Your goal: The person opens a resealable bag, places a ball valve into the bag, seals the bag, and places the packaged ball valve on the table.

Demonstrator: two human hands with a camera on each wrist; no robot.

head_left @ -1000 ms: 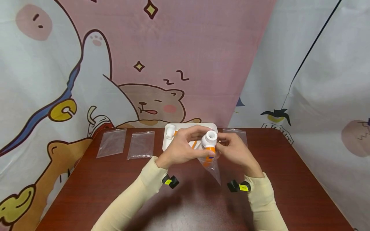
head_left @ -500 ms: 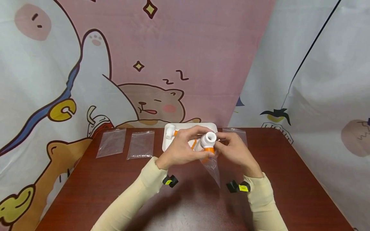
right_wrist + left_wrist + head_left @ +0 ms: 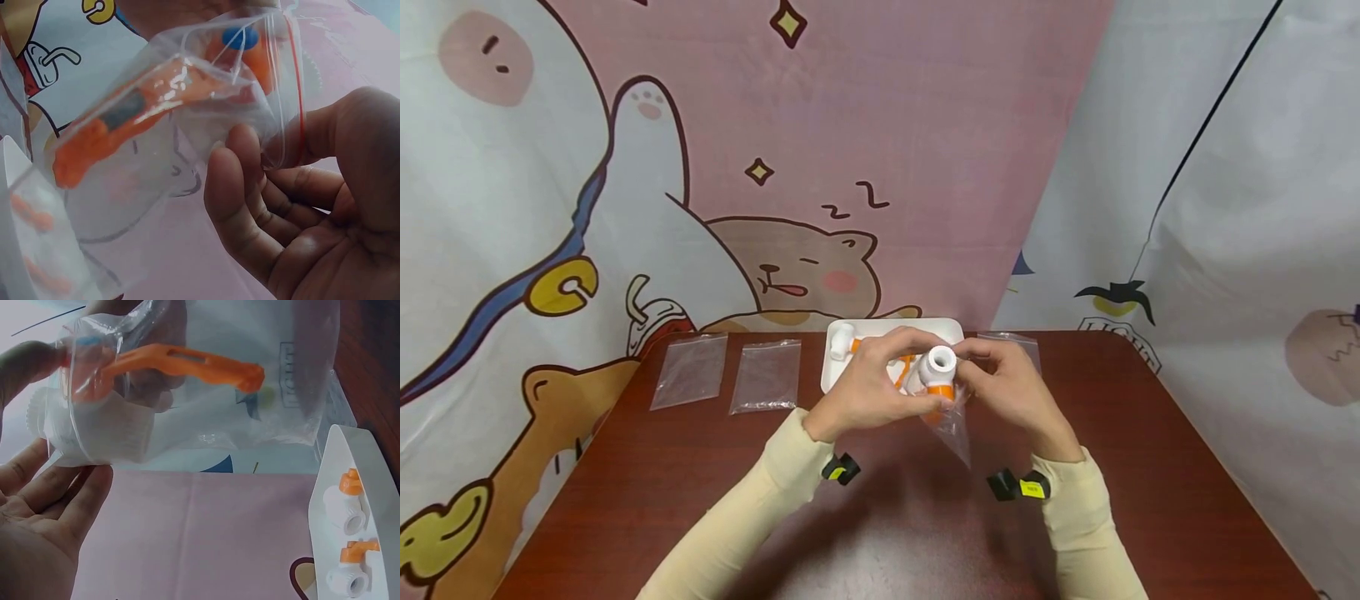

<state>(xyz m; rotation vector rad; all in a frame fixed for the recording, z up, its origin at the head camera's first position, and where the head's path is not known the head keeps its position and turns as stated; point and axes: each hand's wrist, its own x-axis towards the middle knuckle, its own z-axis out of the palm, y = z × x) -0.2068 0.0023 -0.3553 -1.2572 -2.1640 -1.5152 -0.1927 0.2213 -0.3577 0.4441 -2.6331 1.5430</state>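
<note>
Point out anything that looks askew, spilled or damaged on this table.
Nothing stands out. Both hands, left hand and right hand, hold a clear zip bag with a white and orange valve partly inside. Two empty bags lie flat, and spare valves sit in the white tray.

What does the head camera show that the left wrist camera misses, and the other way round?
Only the head view shows the right hand, both sleeves, the table and two flat bags lying on it. Only the left wrist view shows two valves in the white tray up close. Both show the left hand holding the white valve with its orange handle inside the clear bag.
</note>
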